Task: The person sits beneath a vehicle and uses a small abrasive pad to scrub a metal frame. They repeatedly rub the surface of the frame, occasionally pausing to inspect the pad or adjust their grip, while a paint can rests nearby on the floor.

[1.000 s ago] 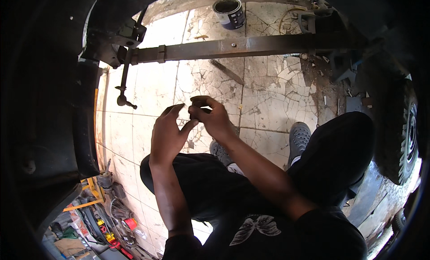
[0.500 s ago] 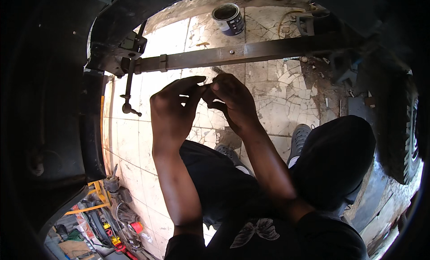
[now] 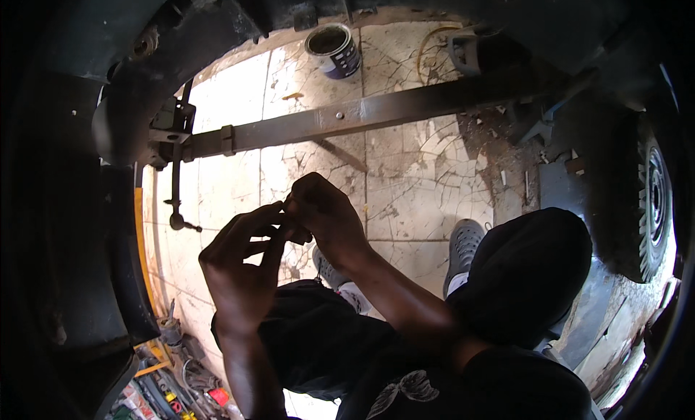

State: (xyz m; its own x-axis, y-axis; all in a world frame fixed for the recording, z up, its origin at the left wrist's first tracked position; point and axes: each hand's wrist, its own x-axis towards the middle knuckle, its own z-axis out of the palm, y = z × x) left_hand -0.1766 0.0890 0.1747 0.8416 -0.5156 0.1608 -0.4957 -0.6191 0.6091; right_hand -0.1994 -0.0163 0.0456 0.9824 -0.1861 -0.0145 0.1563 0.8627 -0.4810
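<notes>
My left hand (image 3: pixel 245 259) and my right hand (image 3: pixel 324 221) meet at the fingertips above my lap. Both are closed in a pinch around something small and dark that I cannot make out. The fingers are in shadow and hide most of it. Beyond them a dark metal beam (image 3: pixel 289 128) runs crosswise, with a bolt head on its face. To the left of my hands, a rod with a ball joint (image 3: pixel 178 220) hangs down from the beam's end bracket.
An open paint can (image 3: pixel 334 52) stands on the cracked tile floor (image 3: pixel 409 170) past the beam. A wheel with a treaded tyre (image 3: pixel 651 203) is at the right. Dark bodywork arches overhead and along the left. Tools and parts (image 3: pixel 174 391) lie in a heap at lower left.
My two hands have shifted left and lower in the picture, still joined at the fingertips. The view has tilted, so the beam and can appear lower and further left.
</notes>
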